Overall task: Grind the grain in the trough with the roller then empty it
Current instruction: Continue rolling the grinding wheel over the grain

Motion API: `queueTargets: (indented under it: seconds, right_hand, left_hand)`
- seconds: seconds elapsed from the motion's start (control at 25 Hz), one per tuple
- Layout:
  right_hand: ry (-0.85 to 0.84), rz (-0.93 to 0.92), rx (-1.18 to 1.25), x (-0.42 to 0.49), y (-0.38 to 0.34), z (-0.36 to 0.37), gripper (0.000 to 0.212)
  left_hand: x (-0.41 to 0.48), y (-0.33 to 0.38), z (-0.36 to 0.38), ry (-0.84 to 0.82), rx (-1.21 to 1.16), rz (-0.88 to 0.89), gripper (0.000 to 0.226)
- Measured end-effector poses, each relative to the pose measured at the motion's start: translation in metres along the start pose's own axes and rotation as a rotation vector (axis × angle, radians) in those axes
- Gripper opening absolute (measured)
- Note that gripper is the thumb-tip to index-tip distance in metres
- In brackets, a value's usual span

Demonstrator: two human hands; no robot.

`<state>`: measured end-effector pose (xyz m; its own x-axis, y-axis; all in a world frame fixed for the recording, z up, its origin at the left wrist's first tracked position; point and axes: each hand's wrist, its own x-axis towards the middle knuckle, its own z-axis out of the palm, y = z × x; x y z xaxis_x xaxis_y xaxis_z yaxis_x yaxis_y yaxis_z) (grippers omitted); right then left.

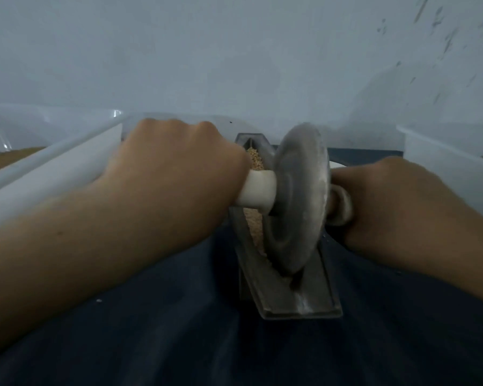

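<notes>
A grey metal trough (307, 299) lies lengthwise on a dark blue cloth, pointing away from me. Pale grain (255, 160) fills its groove at the far end and along the left of the wheel. A grey disc roller (299, 190) stands upright in the groove near the trough's middle. My left hand (176, 168) grips the roller's white left handle (258, 190). My right hand (393, 201) grips the right handle, whose grey end knob (340, 204) shows beside the disc.
A clear plastic bin (53, 162) stands at the left, with brown grain (9, 160) seen inside it. Another clear bin (452, 162) stands at the right. A pale wall rises behind. The dark blue cloth (179, 330) covers the near surface.
</notes>
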<state>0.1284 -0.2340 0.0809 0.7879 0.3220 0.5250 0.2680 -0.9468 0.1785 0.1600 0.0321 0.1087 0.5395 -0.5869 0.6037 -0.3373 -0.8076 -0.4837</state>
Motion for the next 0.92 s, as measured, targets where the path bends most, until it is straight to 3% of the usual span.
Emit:
queueTargets:
  seconds: [0.12,0.24,0.4,0.52,0.6,0.72,0.8,0.92]
  right_hand:
    - [-0.028,0.128,-0.144,0.04,-0.008,0.019,0.017]
    - [-0.105,0.184,-0.069,0.101,-0.008,0.038,0.009]
    - [-0.139,0.086,-0.095,0.08,-0.001,0.024,0.024]
    - [0.091,-0.08,-0.137,0.019,-0.005,-0.006,0.028]
    - [0.144,-0.107,-0.072,0.006,-0.001,-0.012,0.023]
    - [0.013,0.056,-0.16,0.032,-0.007,0.007,0.019]
    - [-0.138,0.197,-0.135,0.076,-0.011,0.021,0.009]
    - [-0.192,0.187,-0.141,0.112,-0.012,0.019,0.015]
  left_hand:
    - [0.026,0.006,0.035,-0.271,0.066,-0.095,0.01]
    - [0.061,-0.01,0.062,-0.488,-0.131,-0.251,0.025]
    - [0.037,-0.009,0.05,-0.439,-0.164,-0.203,0.013]
    - [-0.013,-0.018,0.02,-0.218,-0.123,-0.08,0.013]
    - [-0.018,-0.021,0.018,-0.122,-0.085,-0.036,0.014]
    - [0.003,-0.007,0.038,-0.271,0.035,-0.147,0.01]
    - [0.035,-0.007,0.055,-0.411,-0.08,-0.308,0.018]
    - [0.047,-0.014,0.064,-0.495,-0.195,-0.359,0.025]
